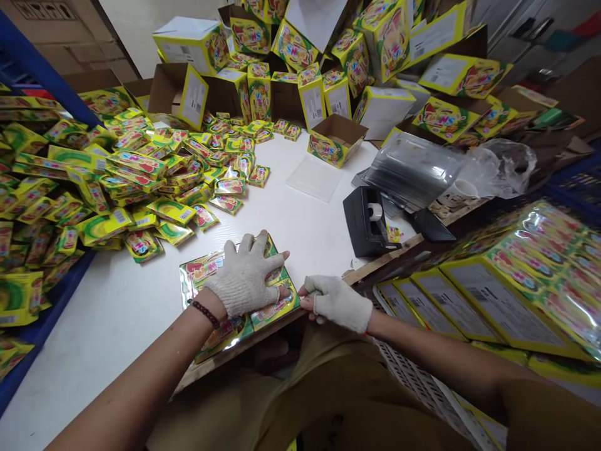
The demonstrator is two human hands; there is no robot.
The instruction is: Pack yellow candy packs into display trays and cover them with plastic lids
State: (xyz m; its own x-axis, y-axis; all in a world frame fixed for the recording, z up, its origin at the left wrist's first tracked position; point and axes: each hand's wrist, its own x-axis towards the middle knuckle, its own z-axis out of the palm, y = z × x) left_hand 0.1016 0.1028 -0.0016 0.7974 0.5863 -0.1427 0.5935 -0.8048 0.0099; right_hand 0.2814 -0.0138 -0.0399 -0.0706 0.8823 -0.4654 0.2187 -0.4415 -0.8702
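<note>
Pack [272, 318] at table [117, 313] edge is best kept flat under left hand [245, 275], fingers spread, pressure even, while right hand [335, 302] is kept steady at its corner, fingers curled, pinch can't be confirmed.

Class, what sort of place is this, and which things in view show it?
Probably a packing workshop: small yellow-and-green printed packets are heaped on the white tabletop, yellow printed cardboard boxes, several open, crowd its far side, and a black tape dispenser stands near its right edge.
</note>
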